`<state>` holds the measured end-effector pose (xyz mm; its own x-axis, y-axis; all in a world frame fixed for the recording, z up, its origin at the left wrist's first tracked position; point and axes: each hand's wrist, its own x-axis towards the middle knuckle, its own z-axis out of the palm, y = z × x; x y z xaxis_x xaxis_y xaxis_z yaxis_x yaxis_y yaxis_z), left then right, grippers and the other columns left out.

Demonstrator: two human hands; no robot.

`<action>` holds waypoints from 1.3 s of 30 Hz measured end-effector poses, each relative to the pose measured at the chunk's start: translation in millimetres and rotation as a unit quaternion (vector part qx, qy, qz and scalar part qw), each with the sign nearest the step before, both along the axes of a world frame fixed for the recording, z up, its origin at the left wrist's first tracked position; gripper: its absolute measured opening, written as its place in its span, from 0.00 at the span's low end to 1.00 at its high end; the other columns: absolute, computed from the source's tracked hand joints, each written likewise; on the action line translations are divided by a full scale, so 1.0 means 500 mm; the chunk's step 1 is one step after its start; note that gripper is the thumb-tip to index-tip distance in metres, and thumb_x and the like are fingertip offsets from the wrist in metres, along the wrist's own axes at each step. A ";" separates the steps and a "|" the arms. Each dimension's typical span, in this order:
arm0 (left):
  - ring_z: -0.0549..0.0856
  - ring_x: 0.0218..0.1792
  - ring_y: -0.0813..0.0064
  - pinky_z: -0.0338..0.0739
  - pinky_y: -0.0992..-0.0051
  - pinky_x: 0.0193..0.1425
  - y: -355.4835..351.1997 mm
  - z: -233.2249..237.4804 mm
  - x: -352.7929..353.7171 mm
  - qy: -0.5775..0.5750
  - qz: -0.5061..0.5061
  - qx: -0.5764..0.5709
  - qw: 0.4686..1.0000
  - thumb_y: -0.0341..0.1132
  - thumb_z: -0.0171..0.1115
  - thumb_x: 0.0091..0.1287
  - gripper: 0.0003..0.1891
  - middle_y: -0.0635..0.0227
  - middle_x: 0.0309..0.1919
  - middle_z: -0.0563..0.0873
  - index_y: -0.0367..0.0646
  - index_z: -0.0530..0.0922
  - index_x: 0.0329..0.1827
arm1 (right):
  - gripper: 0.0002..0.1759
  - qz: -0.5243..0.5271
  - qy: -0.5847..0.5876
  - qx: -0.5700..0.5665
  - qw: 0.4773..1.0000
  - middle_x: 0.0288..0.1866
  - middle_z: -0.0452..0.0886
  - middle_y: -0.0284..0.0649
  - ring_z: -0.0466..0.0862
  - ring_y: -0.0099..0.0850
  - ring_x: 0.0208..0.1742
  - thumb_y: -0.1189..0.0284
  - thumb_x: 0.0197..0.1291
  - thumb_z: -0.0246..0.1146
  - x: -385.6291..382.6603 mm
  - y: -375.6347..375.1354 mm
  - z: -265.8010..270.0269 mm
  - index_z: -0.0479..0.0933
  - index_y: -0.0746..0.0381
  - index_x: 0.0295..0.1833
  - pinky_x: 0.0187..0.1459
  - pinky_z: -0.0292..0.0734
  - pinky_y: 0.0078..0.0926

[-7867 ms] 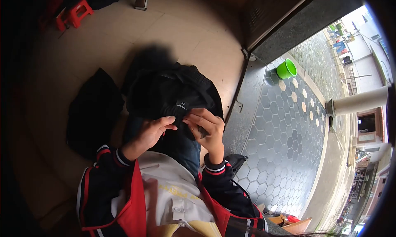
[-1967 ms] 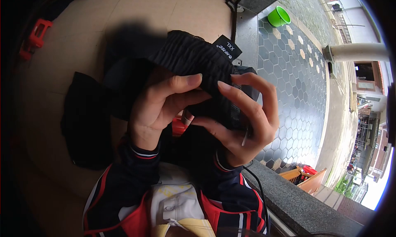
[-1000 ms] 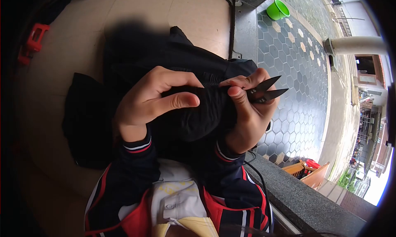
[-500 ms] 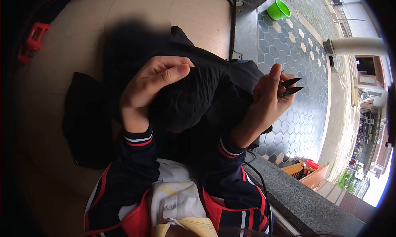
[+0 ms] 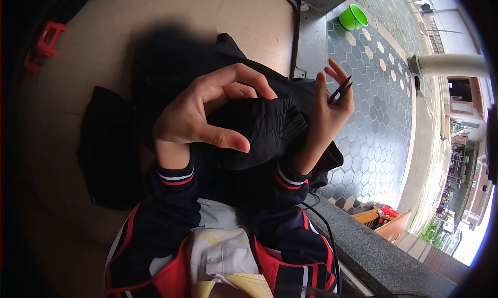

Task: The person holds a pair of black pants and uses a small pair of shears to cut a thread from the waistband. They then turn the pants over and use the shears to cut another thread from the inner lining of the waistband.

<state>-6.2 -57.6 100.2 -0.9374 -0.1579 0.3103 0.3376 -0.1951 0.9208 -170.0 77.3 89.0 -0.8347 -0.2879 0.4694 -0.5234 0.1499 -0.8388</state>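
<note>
A black garment (image 5: 262,129) lies bunched on my lap and against my chest. My left hand (image 5: 199,113) hovers over it with curled, spread fingers, its fingertips just above the ribbed fabric and its thumb pointing right. Whether it grips the cloth I cannot tell. My right hand (image 5: 327,111) is raised to the right of the garment, palm turned toward me. It holds small black thread snips (image 5: 339,90) between its fingers, blades pointing up and right.
A second dark cloth (image 5: 106,147) lies on the tan floor to my left. A red plastic stool (image 5: 44,41) stands far left. A green bucket (image 5: 353,16) sits on the hexagon-tiled pavement (image 5: 373,126) outside. A stone ledge (image 5: 373,251) runs at lower right.
My left hand has let its pinch on the fabric loosen and its fingers spread. My right hand pulled away to the right and rotated, with the snips now pointing more upward.
</note>
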 end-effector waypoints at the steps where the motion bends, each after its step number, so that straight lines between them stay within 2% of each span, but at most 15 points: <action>1: 0.75 0.52 0.77 0.63 0.76 0.59 0.002 0.001 0.000 0.004 0.023 -0.010 1.000 0.36 0.78 0.39 0.33 0.67 0.47 0.77 0.38 0.73 0.51 | 0.11 0.024 -0.033 -0.029 0.999 0.36 0.78 0.30 0.62 0.07 0.19 0.83 0.54 0.61 0.015 0.002 0.020 0.77 0.65 0.44 0.19 0.53 0.07; 4: 0.76 0.49 0.79 0.65 0.77 0.58 0.008 0.007 0.001 -0.007 0.057 -0.008 0.998 0.38 0.79 0.39 0.34 0.68 0.47 0.77 0.38 0.73 0.50 | 0.07 0.068 -0.072 -0.035 0.994 0.32 0.77 0.29 0.65 0.07 0.20 0.82 0.56 0.60 0.055 0.015 0.067 0.77 0.67 0.42 0.20 0.54 0.07; 6: 0.76 0.48 0.80 0.66 0.78 0.57 0.012 0.013 -0.001 -0.021 0.068 0.004 0.997 0.38 0.80 0.38 0.34 0.69 0.46 0.77 0.39 0.73 0.50 | 0.07 0.072 -0.096 -0.042 0.992 0.30 0.76 0.29 0.65 0.07 0.19 0.84 0.54 0.62 0.090 0.024 0.091 0.78 0.67 0.40 0.20 0.54 0.06; 8: 0.77 0.42 0.83 0.69 0.83 0.50 0.018 0.020 -0.006 -0.026 0.122 -0.049 0.991 0.41 0.83 0.32 0.40 0.71 0.40 0.75 0.38 0.69 0.48 | 0.07 0.170 -0.121 -0.097 0.973 0.28 0.75 0.30 0.66 0.09 0.19 0.85 0.51 0.63 0.114 0.034 0.109 0.77 0.68 0.38 0.20 0.54 0.07; 10: 0.77 0.42 0.83 0.69 0.81 0.50 0.026 0.021 -0.004 -0.029 0.132 -0.046 0.990 0.37 0.81 0.34 0.36 0.71 0.42 0.76 0.40 0.71 0.48 | 0.07 0.197 -0.130 -0.081 0.968 0.25 0.75 0.30 0.67 0.10 0.19 0.85 0.48 0.64 0.119 0.041 0.118 0.77 0.68 0.35 0.20 0.53 0.07; 12: 0.77 0.43 0.83 0.70 0.80 0.51 0.038 0.024 -0.003 -0.032 0.142 -0.043 0.988 0.34 0.80 0.36 0.33 0.71 0.45 0.77 0.41 0.72 0.48 | 0.06 0.286 -0.097 0.011 0.953 0.24 0.75 0.30 0.67 0.10 0.19 0.85 0.46 0.65 0.116 0.044 0.121 0.77 0.68 0.33 0.19 0.51 0.08; 15: 0.79 0.37 0.83 0.72 0.81 0.47 0.051 0.035 -0.005 -0.039 0.173 -0.041 0.983 0.32 0.80 0.37 0.32 0.71 0.41 0.78 0.41 0.72 0.47 | 0.06 0.284 -0.162 0.010 0.945 0.22 0.75 0.30 0.65 0.10 0.20 0.85 0.46 0.65 0.122 0.033 0.114 0.76 0.68 0.31 0.19 0.51 0.10; 17: 0.80 0.31 0.82 0.74 0.83 0.41 0.053 0.040 -0.006 -0.002 0.234 -0.147 0.961 0.30 0.79 0.36 0.32 0.70 0.35 0.79 0.40 0.71 0.46 | 0.06 0.291 -0.183 0.016 0.939 0.22 0.75 0.30 0.65 0.10 0.20 0.84 0.46 0.65 0.120 0.031 0.112 0.76 0.68 0.31 0.19 0.52 0.10; 18: 0.80 0.31 0.82 0.74 0.83 0.41 0.054 0.042 -0.005 -0.002 0.235 -0.147 0.961 0.30 0.79 0.36 0.32 0.70 0.35 0.79 0.40 0.71 0.46 | 0.05 0.293 -0.206 0.023 0.933 0.22 0.74 0.30 0.65 0.10 0.21 0.84 0.47 0.65 0.120 0.030 0.116 0.75 0.68 0.30 0.20 0.53 0.10; 20: 0.81 0.30 0.79 0.75 0.81 0.37 0.057 0.047 -0.003 0.005 0.266 -0.228 0.936 0.28 0.78 0.35 0.32 0.68 0.32 0.80 0.40 0.71 0.46 | 0.05 0.295 -0.228 0.030 0.927 0.21 0.73 0.30 0.65 0.10 0.21 0.84 0.48 0.65 0.118 0.031 0.115 0.75 0.68 0.30 0.21 0.55 0.11; 23: 0.82 0.30 0.76 0.77 0.79 0.39 0.060 0.047 -0.003 -0.002 0.269 -0.254 0.929 0.28 0.77 0.35 0.31 0.66 0.35 0.81 0.40 0.71 0.45 | 0.04 0.322 -0.222 0.042 0.919 0.21 0.72 0.32 0.64 0.13 0.21 0.84 0.51 0.62 0.109 0.029 0.105 0.73 0.69 0.29 0.22 0.57 0.13; 28: 0.83 0.32 0.75 0.79 0.77 0.43 0.061 0.048 -0.007 0.038 0.264 -0.248 0.931 0.28 0.77 0.37 0.31 0.65 0.38 0.81 0.39 0.71 0.46 | 0.03 0.329 -0.143 0.070 0.931 0.19 0.66 0.34 0.63 0.15 0.23 0.84 0.54 0.57 0.105 0.029 0.101 0.69 0.69 0.32 0.24 0.59 0.15; 31: 0.83 0.33 0.75 0.79 0.77 0.44 0.057 0.047 -0.006 0.041 0.257 -0.240 0.935 0.29 0.78 0.36 0.31 0.66 0.39 0.81 0.39 0.70 0.46 | 0.02 0.317 -0.121 0.045 0.940 0.20 0.65 0.33 0.62 0.15 0.24 0.83 0.55 0.56 0.101 0.028 0.096 0.69 0.69 0.33 0.24 0.59 0.14; 37: 0.83 0.34 0.75 0.78 0.77 0.44 0.049 0.041 -0.004 0.036 0.247 -0.222 0.943 0.31 0.78 0.37 0.32 0.66 0.40 0.81 0.37 0.70 0.46 | 0.05 0.318 -0.143 -0.008 0.937 0.22 0.68 0.33 0.63 0.15 0.23 0.81 0.54 0.60 0.103 0.029 0.100 0.70 0.68 0.34 0.25 0.60 0.13; 39: 0.83 0.34 0.75 0.78 0.77 0.44 0.049 0.038 -0.004 0.034 0.245 -0.216 0.944 0.31 0.78 0.37 0.32 0.66 0.40 0.81 0.38 0.70 0.46 | 0.06 0.331 -0.174 0.034 0.927 0.22 0.69 0.32 0.63 0.15 0.22 0.81 0.53 0.62 0.105 0.034 0.114 0.70 0.68 0.35 0.25 0.60 0.13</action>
<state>-8.3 -33.2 119.4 -0.7598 -0.4123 0.5027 0.3519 0.3895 0.8512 -117.3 94.3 145.9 -0.5622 -0.8099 0.1670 -0.2189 -0.0490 -0.9745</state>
